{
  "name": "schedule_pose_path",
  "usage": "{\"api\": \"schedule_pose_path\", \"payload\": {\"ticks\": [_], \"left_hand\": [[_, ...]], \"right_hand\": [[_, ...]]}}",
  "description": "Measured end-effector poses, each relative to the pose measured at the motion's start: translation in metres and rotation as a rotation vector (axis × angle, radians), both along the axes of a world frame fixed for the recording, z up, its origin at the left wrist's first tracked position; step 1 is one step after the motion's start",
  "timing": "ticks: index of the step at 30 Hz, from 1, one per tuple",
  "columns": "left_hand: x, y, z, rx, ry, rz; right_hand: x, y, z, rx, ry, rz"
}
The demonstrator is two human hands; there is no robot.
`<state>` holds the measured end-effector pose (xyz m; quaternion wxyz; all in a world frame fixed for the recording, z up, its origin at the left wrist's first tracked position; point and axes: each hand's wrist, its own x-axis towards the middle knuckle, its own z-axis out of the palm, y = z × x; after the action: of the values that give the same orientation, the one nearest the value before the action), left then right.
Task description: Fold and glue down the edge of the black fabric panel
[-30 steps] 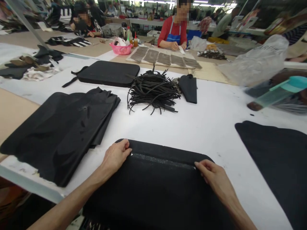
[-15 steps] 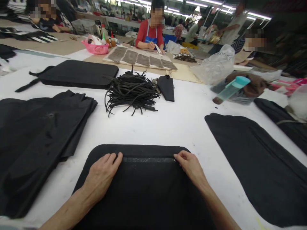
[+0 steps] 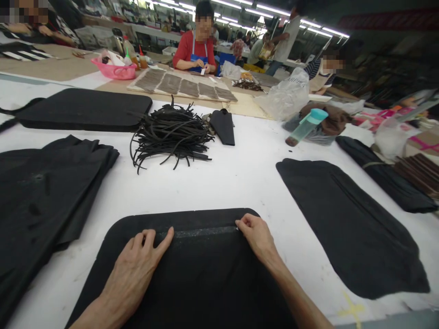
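A black padded fabric panel with rounded corners lies on the white table right in front of me. A thin glittery line runs across it near its far edge. My left hand rests flat on the panel at the left end of that line, fingers stretched out. My right hand sits at the line's right end, fingers curled and pinched against the fabric; I cannot make out anything held in them.
A stack of black fabric lies to the left, another black panel to the right. Behind are a heap of black straps, a small black piece, a teal-capped bottle and a plastic bag. People work at the far tables.
The view has swung to the right. My left hand went from gripping the panel's edge to lying flat with fingers spread. My right hand stays pinched at the right end of the line.
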<state>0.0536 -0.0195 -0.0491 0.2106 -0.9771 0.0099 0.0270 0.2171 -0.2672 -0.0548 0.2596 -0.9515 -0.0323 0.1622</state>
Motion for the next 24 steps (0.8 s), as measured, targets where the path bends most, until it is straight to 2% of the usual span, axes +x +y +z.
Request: {"api": "schedule_pose_path", "payload": {"ticks": [7, 15, 18, 24], "left_hand": [[0.0, -0.001, -0.002, -0.014, 0.024, 0.035], [-0.001, 0.0, 0.0, -0.139, 0.024, 0.069], [-0.002, 0.005, -0.002, -0.18, 0.0, 0.089], [-0.012, 0.016, -0.008, -0.263, -0.069, 0.134]], "right_hand": [[-0.003, 0.004, 0.002, -0.046, -0.013, -0.013], [-0.003, 0.002, -0.003, -0.052, -0.076, -0.003], [-0.008, 0.006, -0.001, -0.15, -0.112, 0.043], [-0.025, 0.014, -0.006, -0.512, -0.317, 0.135]]}}
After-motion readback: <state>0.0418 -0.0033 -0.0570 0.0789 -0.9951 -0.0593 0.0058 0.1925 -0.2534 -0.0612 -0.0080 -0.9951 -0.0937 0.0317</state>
